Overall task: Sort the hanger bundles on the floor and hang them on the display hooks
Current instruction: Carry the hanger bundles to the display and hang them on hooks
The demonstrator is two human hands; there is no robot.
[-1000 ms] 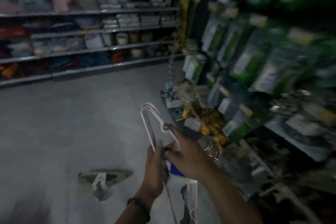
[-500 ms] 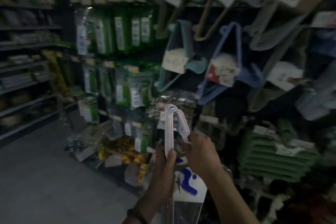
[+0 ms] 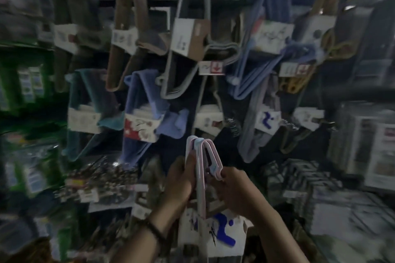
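Observation:
I hold a bundle of pale pink and white hangers (image 3: 201,168) upright in front of the display wall, its white card sleeve with a blue mark (image 3: 222,232) low in the view. My left hand (image 3: 181,179) grips the bundle's long straight side. My right hand (image 3: 237,190) pinches the hooked end at the right. Above hang other hanger bundles on the display hooks: a blue one (image 3: 147,111), a grey one (image 3: 188,49) and a light blue one (image 3: 263,53). The hooks themselves are blurred.
Green packaged goods (image 3: 27,83) fill the racks at the left. Piles of small packaged items (image 3: 100,179) lie on the shelf below the hangers. Boxed goods (image 3: 372,145) stand at the right. The whole view is dim and blurred.
My view has swung from the floor and aisle up to the hanger wall. Both hands have kept hold of the pink bundle and carried it up toward the hanging bundles.

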